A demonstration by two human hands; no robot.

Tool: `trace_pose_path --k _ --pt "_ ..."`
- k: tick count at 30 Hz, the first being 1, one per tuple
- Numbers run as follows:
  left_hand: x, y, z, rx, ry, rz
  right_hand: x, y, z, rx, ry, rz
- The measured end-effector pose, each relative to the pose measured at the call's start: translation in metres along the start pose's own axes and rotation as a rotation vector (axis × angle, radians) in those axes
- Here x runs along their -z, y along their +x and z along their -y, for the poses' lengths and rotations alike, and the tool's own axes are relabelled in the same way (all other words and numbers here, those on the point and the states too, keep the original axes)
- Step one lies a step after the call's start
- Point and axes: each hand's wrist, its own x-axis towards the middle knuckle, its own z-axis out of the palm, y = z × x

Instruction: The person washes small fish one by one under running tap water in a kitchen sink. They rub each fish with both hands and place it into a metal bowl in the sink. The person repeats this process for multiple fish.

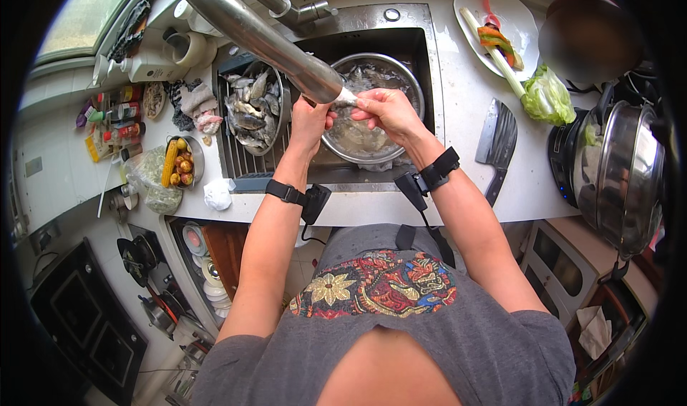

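Below the end of the metal faucet spout (322,78), both of my hands meet at the running water. My right hand (392,113) pinches what looks like a small dark fish (342,105), mostly covered by fingers and water. My left hand (311,124) grips its other side, partly hidden behind the spout. Under my hands, a round metal basin (370,159) of cloudy water stands in the sink (424,73), with more fish pieces (370,73) at its far side. Left of it, a metal bowl (283,105) heaped with small fish (249,111) rests on a drying rack (228,159).
A cleaver (496,143) lies on the right counter, near a white plate (520,19) bearing vegetables and a lettuce stalk (547,95). A large steamer pot (617,170) stands far right. To the left are a bowl of corn and potatoes (182,164), a plastic bag (153,183) and seasoning bottles (126,111).
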Motion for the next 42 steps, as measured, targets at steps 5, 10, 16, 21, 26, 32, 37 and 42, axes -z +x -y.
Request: trace_pose_path --k 5,10,16,21,26,32,37,42 --pt "0.000 -0.001 0.006 0.027 -0.010 0.075 0.004 0.007 -0.004 0.008 -0.044 -0.145" --pt "-0.011 -0.009 0.006 0.086 -0.258 0.025 -0.002 0.013 -0.018 0.145 0.409 -0.297" --pt "-0.026 -0.018 0.011 0.052 -0.424 0.052 -0.004 0.019 -0.025 0.180 0.547 -0.095" --pt "-0.013 -0.029 -0.001 0.196 -0.342 0.165 0.001 0.018 -0.014 0.117 0.344 -0.152" --pt "0.000 -0.020 0.013 0.184 -0.243 0.175 -0.004 0.022 -0.017 0.122 0.337 -0.113" --pt "-0.005 -0.024 0.017 0.187 -0.331 0.110 -0.008 0.022 -0.016 0.170 0.136 -0.180" --pt "-0.007 -0.024 0.019 0.181 -0.375 0.108 -0.016 0.015 -0.013 0.251 0.043 -0.237" --pt "-0.011 -0.023 0.020 0.154 -0.310 0.083 -0.011 0.015 -0.019 0.205 0.042 -0.196"
